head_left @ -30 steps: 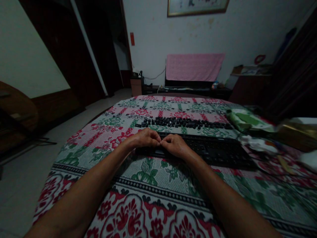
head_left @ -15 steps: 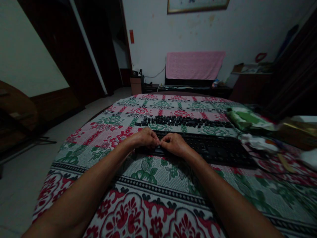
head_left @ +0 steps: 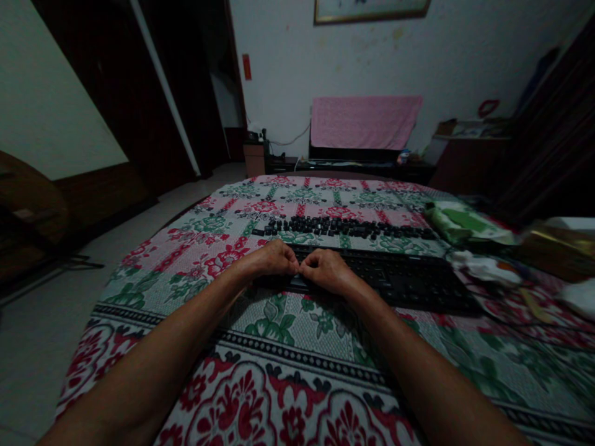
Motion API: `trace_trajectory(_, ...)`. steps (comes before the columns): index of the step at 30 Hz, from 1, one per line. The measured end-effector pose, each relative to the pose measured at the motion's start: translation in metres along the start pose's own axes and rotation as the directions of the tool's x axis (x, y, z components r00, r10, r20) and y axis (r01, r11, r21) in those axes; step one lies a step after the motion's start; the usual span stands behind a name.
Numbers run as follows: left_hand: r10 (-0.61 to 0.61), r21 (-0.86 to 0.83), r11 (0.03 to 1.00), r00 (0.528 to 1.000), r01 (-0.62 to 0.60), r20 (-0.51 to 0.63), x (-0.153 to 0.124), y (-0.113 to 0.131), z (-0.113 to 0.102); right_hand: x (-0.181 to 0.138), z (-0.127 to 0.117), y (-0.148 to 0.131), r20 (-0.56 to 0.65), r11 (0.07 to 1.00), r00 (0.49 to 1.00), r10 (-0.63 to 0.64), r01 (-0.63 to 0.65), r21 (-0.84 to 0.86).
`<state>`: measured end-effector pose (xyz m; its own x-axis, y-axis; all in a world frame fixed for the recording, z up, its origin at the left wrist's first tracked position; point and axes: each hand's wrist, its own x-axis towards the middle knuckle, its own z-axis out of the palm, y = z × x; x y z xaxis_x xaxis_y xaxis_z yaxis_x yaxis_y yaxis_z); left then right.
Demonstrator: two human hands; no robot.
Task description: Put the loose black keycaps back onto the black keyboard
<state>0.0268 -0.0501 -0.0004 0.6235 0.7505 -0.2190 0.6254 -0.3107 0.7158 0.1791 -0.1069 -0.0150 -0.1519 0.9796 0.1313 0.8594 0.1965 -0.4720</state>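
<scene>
A black keyboard (head_left: 400, 282) lies on a floral cloth (head_left: 288, 347) that covers the table. Behind it runs a row of several loose black keycaps (head_left: 344, 228). My left hand (head_left: 272, 259) and my right hand (head_left: 325, 271) rest side by side on the keyboard's left end. Both have their fingers curled down and their thumbs meet in a pinch. What the fingers hold is hidden in the dim light.
A green and white packet (head_left: 458, 224) and crumpled white wrappers (head_left: 486, 269) lie at the right of the keyboard. A pink cloth (head_left: 365, 122) covers something on a low cabinet at the far wall. Bare floor (head_left: 41, 334) lies to the left.
The view has shifted slightly. Both hands stay pinched together at the keyboard's left end.
</scene>
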Motion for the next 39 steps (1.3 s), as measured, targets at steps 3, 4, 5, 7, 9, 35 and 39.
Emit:
trace_trajectory(3,-0.032,-0.017,0.999,0.999,0.032,-0.004,0.001,0.002,0.000,0.001,0.001,0.000,-0.029,0.999,0.999,0.035,-0.035,0.002)
trace_trajectory(4,-0.033,-0.027,0.999,0.999,0.033,-0.001,0.002,0.002,0.001,0.000,0.001,0.000,-0.032,0.999,0.999,0.041,-0.041,0.000)
trace_trajectory(5,-0.029,-0.037,0.999,1.000,0.029,0.003,0.002,0.002,0.001,0.000,0.001,-0.001,-0.031,0.999,0.999,0.043,-0.043,-0.003)
trace_trajectory(7,-0.023,-0.051,0.998,1.000,0.024,0.012,0.003,0.000,0.001,0.000,0.000,-0.002,-0.020,0.999,0.999,0.044,-0.044,-0.005)
trace_trajectory(9,-0.015,-0.063,0.998,1.000,0.016,0.022,0.004,-0.001,0.001,-0.001,-0.001,-0.003,-0.014,0.999,0.999,0.049,-0.049,-0.002)
trace_trajectory(35,0.079,0.412,0.897,0.861,0.158,-0.502,0.027,-0.036,-0.040,0.003,0.018,0.008,-0.345,0.995,0.934,-0.094,0.099,-0.004)
trace_trajectory(39,0.075,0.548,0.790,0.845,0.273,-0.529,0.042,-0.044,-0.041,0.003,0.019,0.009,-0.325,0.996,0.942,-0.087,0.089,-0.009)
